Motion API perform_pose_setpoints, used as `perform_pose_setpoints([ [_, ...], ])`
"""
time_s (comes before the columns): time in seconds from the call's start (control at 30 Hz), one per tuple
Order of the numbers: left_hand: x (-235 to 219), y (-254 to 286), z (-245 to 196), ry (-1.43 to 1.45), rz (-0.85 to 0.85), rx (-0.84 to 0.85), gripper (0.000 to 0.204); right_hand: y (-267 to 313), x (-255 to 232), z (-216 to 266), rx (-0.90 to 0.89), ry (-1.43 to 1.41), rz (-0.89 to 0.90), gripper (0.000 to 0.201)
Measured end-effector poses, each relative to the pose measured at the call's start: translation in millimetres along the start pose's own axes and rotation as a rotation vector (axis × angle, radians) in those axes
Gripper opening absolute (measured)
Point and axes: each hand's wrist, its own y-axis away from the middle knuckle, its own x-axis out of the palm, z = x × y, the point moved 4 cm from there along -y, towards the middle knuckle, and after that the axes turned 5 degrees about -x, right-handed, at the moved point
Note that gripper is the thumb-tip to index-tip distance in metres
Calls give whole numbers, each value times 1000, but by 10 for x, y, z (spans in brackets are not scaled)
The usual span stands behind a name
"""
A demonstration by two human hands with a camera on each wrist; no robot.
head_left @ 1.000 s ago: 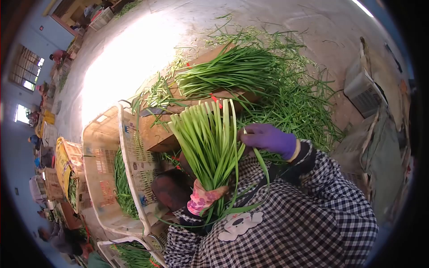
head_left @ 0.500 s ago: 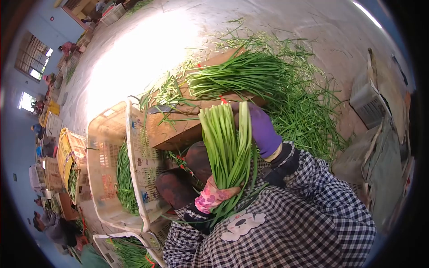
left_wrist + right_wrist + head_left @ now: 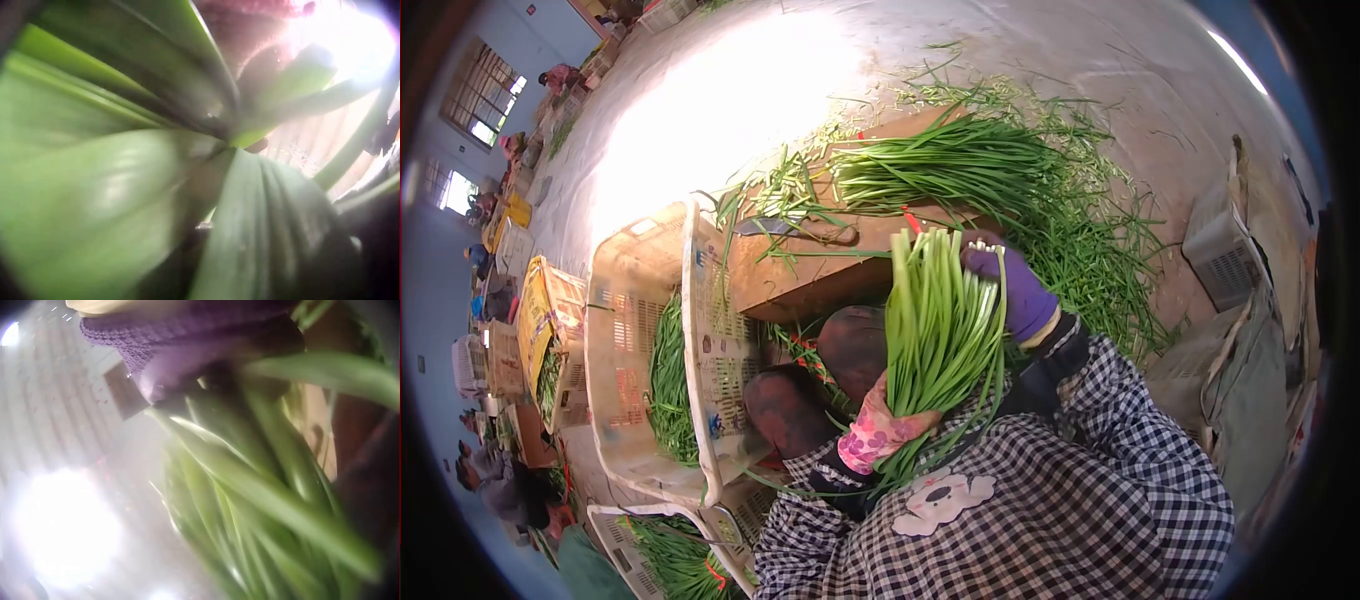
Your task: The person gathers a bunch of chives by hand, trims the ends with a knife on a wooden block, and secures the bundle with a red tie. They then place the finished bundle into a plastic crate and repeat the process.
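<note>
My left hand [image 3: 880, 430], in a pink flowered glove, grips a thick bunch of garlic chives [image 3: 930, 335] near its leafy lower part, over my lap. The pale stalk ends point up and away from me. At the right of those ends my right hand [image 3: 1022, 295], in a purple glove, holds stalks between curled fingers; its fingertips are partly hidden. The right wrist view shows the purple glove [image 3: 187, 347] close over the stalks [image 3: 244, 506]. Broad blurred green leaves [image 3: 94, 194] fill the left wrist view.
A box-like brown stand [image 3: 800, 280] before my knees carries a knife [image 3: 768, 227], trimmings and another bunch of chives [image 3: 950, 160]. Loose greens [image 3: 1090, 260] spread to its right. A crate [image 3: 697, 400] with greens stands left, another crate [image 3: 605, 520] nearer. Grey crates [image 3: 1215, 260] stand right.
The bunch has moved right and stands more upright in my left hand. My right hand has gone from a loose strand beside the bunch to the stalk ends.
</note>
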Motion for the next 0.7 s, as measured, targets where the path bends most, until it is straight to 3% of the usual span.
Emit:
perform_pose_setpoints([
  [0.03, -17, -44, 53, 8, 40, 14, 60, -127, -96, 163, -13, 142, -64, 37],
  [0.1, -19, -120, 116, 16, 83, 28, 61, -165, 151, 918, -398, 564, -83, 41],
  [0.17, 21, -164, 128, -150, 106, 166, 64, -51, 565, 1410, -680, 976, 177, 44],
  [0.2, 12, -150, 194, 189, 214, 12, 67, -44, 680, 1532, -674, 981, 171, 44],
  [0.27, 47, -179, 232, 161, 189, 27, 67, 46, 1133, 1437, -944, 1627, 819, 53],
  [0.37, 121, -173, 205, 66, 145, 63, 67, 29, 1170, 922, -593, 1955, 1155, 45],
  [0.4, 135, -161, 186, -2, 129, 81, 67, -21, 1177, 830, -591, 1952, 1152, 45],
  [0.47, 118, -175, 220, -53, 83, 108, 69, -56, 1086, 575, 15, 1800, 1395, 35],
  [0.5, 98, -180, 229, -102, 40, 138, 72, -46, 1074, 561, 16, 1795, 1399, 35],
  [0.57, 84, -200, 230, -123, 32, 188, 72, -46, 1019, 618, -69, 1629, 1135, 30],
  [0.6, 87, -203, 213, -147, 32, 239, 72, -67, 915, 629, -259, 1513, 939, 23],
  [0.63, 110, -191, 191, -149, 39, 230, 72, -75, 851, 602, -253, 1511, 929, 23],
  [0.7, 129, -179, 165, 163, 23, 88, 72, -153, 713, 623, -165, 1237, 756, 14],
])
